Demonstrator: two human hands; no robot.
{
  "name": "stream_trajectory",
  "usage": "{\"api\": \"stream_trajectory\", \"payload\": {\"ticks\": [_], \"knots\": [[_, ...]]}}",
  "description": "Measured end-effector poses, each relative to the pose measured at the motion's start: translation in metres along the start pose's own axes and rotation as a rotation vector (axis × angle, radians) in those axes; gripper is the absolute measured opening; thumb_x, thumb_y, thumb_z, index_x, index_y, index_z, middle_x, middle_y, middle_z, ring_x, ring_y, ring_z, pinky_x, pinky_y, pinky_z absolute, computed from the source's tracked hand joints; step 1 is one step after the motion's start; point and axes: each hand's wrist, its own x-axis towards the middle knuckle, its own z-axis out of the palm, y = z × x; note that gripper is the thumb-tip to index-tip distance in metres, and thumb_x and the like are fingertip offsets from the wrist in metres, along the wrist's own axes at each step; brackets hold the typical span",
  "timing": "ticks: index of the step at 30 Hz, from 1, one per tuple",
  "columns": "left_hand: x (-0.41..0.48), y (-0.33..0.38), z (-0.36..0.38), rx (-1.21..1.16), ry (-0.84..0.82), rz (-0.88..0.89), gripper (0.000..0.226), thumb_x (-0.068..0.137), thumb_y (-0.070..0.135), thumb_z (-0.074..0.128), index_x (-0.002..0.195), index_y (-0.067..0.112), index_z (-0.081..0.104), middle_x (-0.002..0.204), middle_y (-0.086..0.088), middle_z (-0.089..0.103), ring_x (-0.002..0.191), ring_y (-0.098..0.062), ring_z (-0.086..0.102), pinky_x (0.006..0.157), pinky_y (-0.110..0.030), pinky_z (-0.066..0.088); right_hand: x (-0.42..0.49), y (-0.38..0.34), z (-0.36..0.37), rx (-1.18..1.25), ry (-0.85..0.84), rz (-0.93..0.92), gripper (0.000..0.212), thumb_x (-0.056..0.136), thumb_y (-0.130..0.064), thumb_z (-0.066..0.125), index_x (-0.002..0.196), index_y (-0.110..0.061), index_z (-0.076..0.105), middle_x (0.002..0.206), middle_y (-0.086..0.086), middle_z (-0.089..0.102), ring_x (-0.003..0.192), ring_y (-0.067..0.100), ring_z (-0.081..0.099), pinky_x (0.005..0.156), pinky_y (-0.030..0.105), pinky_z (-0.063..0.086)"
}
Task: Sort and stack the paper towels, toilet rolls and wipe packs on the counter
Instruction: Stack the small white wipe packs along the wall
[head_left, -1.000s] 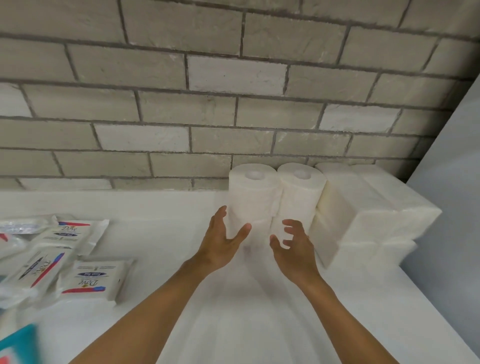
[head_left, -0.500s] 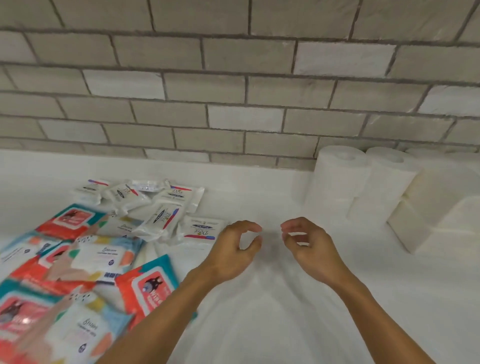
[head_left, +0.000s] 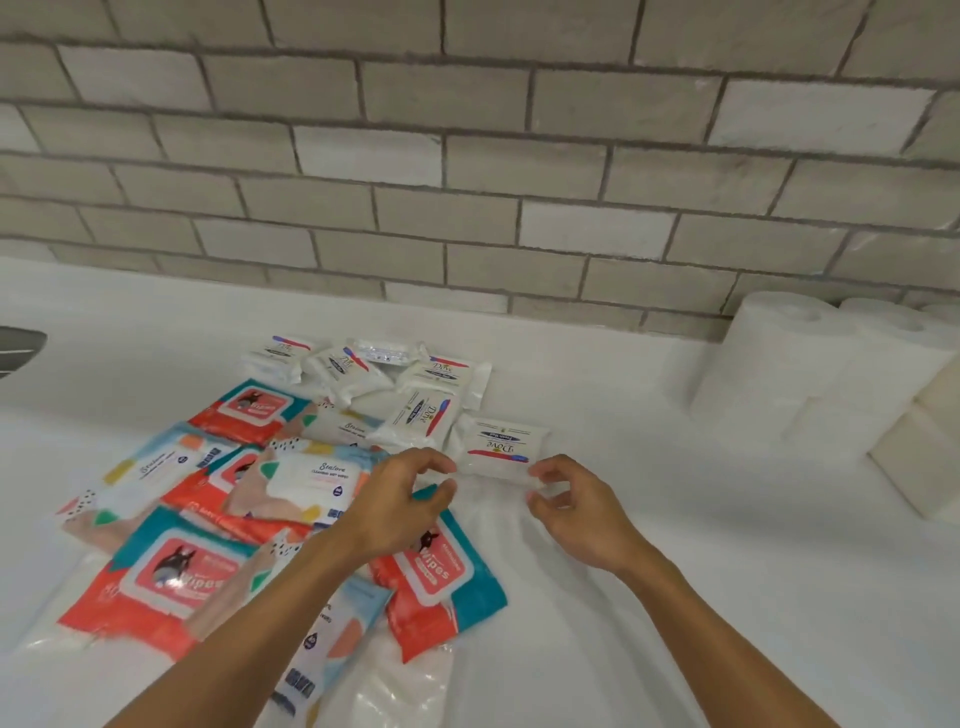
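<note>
A small white Dove wipe pack (head_left: 501, 447) lies flat on the white counter (head_left: 675, 545). My left hand (head_left: 410, 499) hovers at its left edge and my right hand (head_left: 576, 509) at its near right corner, both with curled, parted fingers holding nothing. Several more Dove packs (head_left: 421, 415) lie behind it. Large red and teal wipe packs (head_left: 176, 571) and pastel wipe packs (head_left: 311, 478) overlap in a loose heap to the left, partly under my left forearm. White toilet rolls (head_left: 753, 364) stand stacked at the right against the wall, with white paper towel packs (head_left: 924, 457) beside them.
A grey brick wall (head_left: 467, 182) runs along the back of the counter. A dark object (head_left: 21, 348) pokes in at the left edge. Clear plastic wrap (head_left: 405, 691) lies near the front under the heap.
The view has swung left from the toilet rolls to the wipe packs. Both hands left the rolls and moved left to the nearest Dove pack.
</note>
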Motion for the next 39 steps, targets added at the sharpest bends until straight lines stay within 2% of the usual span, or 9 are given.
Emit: {"api": "stream_trajectory", "payload": {"ticks": [3, 7, 12, 16, 20, 27, 30, 36, 39], "knots": [[0.008, -0.009, -0.002, -0.033, 0.005, -0.037, 0.028, 0.094, 0.030, 0.061, 0.121, 0.025, 0.062, 0.119, 0.013, 0.060, 0.116, -0.009, 0.052, 0.093, -0.024, 0.043, 0.013, -0.007, 0.016, -0.040, 0.091, 0.056, 0.039, 0.088, -0.023, 0.067, 0.123, -0.025, 0.051, 0.124, 0.000, 0.048, 0.100, 0.012, 0.054, 0.094, 0.023, 0.046], [0.021, -0.008, -0.001, -0.114, 0.005, -0.089, 0.040, 0.094, 0.029, 0.062, 0.132, 0.020, 0.056, 0.127, 0.007, 0.059, 0.119, -0.012, 0.053, 0.100, -0.027, 0.044, 0.034, -0.016, 0.026, -0.095, 0.166, 0.215, 0.056, 0.089, -0.034, 0.064, 0.135, -0.017, 0.037, 0.130, 0.011, 0.047, 0.112, 0.025, 0.055, 0.097, 0.031, 0.046], [0.031, 0.004, 0.006, -0.136, -0.104, -0.143, 0.058, 0.095, 0.033, 0.059, 0.148, 0.018, 0.038, 0.143, 0.000, 0.052, 0.126, -0.017, 0.050, 0.104, -0.031, 0.040, 0.051, -0.029, 0.037, 0.219, 0.259, 0.374, 0.066, 0.089, -0.030, 0.066, 0.139, -0.010, 0.029, 0.136, 0.011, 0.052, 0.117, 0.029, 0.056, 0.089, 0.031, 0.052], [0.030, 0.009, 0.016, -0.173, -0.141, -0.154, 0.056, 0.096, 0.026, 0.058, 0.147, 0.013, 0.039, 0.146, -0.001, 0.049, 0.133, -0.019, 0.046, 0.102, -0.023, 0.034, 0.061, -0.023, 0.044, 0.286, 0.326, 0.495, 0.066, 0.082, -0.041, 0.073, 0.130, -0.003, 0.047, 0.123, 0.011, 0.061, 0.104, 0.028, 0.062, 0.083, 0.036, 0.057], [0.031, 0.003, 0.020, -0.319, -0.153, -0.207, 0.057, 0.094, 0.027, 0.061, 0.146, 0.015, 0.040, 0.140, -0.002, 0.054, 0.126, -0.016, 0.051, 0.097, -0.021, 0.037, 0.065, -0.019, 0.043, 0.420, 0.288, 0.476, 0.042, 0.076, -0.039, 0.078, 0.104, -0.009, 0.071, 0.097, 0.006, 0.072, 0.071, 0.018, 0.060, 0.050, 0.024, 0.044], [0.028, -0.010, 0.012, -0.388, -0.150, -0.148, 0.041, 0.093, 0.030, 0.063, 0.133, 0.024, 0.055, 0.129, 0.010, 0.059, 0.114, -0.007, 0.053, 0.093, -0.021, 0.043, 0.046, -0.017, 0.041, 0.675, 0.427, 0.390, 0.036, 0.072, -0.017, 0.084, 0.104, -0.010, 0.068, 0.098, 0.009, 0.073, 0.085, 0.025, 0.072, 0.076, 0.042, 0.061], [0.029, -0.011, -0.008, -0.541, -0.030, -0.132, 0.030, 0.092, 0.024, 0.065, 0.122, 0.025, 0.062, 0.118, 0.012, 0.064, 0.103, 0.001, 0.058, 0.075, -0.010, 0.046, 0.039, -0.029, 0.028, 0.698, 0.465, 0.303, 0.034, 0.071, -0.013, 0.085, 0.101, -0.012, 0.068, 0.098, 0.008, 0.074, 0.084, 0.023, 0.073, 0.076, 0.041, 0.061], [0.036, -0.007, -0.054, -0.692, 0.133, -0.115, 0.030, 0.089, 0.023, 0.069, 0.118, 0.025, 0.065, 0.112, 0.012, 0.069, 0.105, -0.007, 0.064, 0.092, -0.033, 0.054, 0.028, -0.073, 0.014, 0.619, 0.226, 0.155, 0.049, 0.072, -0.023, 0.085, 0.113, -0.016, 0.059, 0.098, 0.006, 0.075, 0.081, 0.019, 0.074, 0.069, 0.032, 0.059], [0.036, -0.005, -0.075, -0.700, 0.004, -0.110, 0.039, 0.086, 0.027, 0.071, 0.124, 0.030, 0.061, 0.115, 0.008, 0.068, 0.105, -0.013, 0.066, 0.086, -0.036, 0.058, 0.026, -0.089, 0.018, 0.499, 0.016, 0.118, 0.049, 0.072, -0.026, 0.084, 0.115, -0.014, 0.063, 0.096, 0.007, 0.076, 0.083, 0.021, 0.074, 0.071, 0.033, 0.058]]}}
